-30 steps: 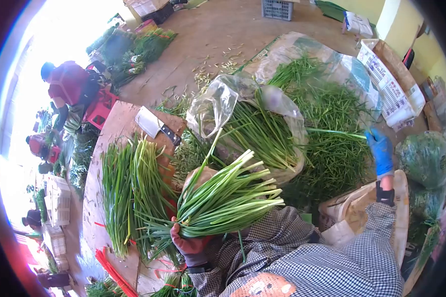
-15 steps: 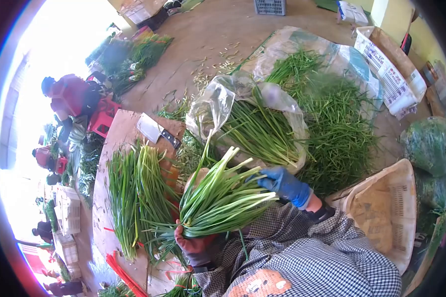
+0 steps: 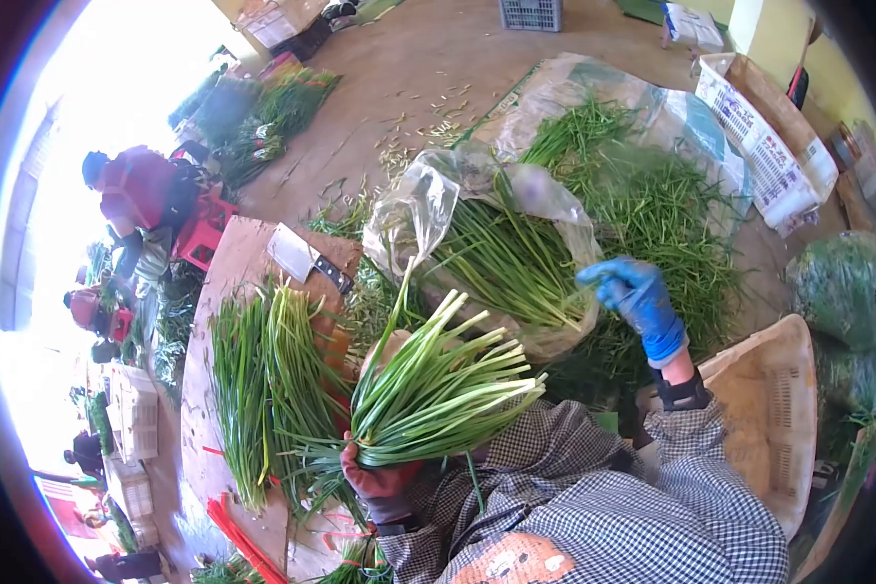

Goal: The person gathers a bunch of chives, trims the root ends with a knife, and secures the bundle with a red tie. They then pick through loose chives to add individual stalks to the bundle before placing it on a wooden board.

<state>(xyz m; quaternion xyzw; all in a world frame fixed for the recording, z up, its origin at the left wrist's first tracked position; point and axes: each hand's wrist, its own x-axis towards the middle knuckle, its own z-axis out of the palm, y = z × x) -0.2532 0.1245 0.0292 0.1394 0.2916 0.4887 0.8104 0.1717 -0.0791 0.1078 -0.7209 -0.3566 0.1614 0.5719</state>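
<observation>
My left hand, in a dark red glove, is closed round the leafy end of a bunch of garlic chives, whose pale stem ends fan out to the upper right. My right hand, in a blue glove, is raised apart from the bunch, beside the rim of a clear plastic bag. Its fingers are pinched together; a small greenish bit shows at the tips, too small to name. Inside the bag lie more loose chives. On the board to the left rest other bunches of chives.
A cleaver lies on the wooden board. Red ties are at its near edge. Loose greens cover a plastic sheet on the right. A pale crate stands by my right side. Other people sit at the far left.
My right hand has moved away from the bunch's stem ends, up and right to the bag's rim. My left hand and the bunch have stayed nearly still.
</observation>
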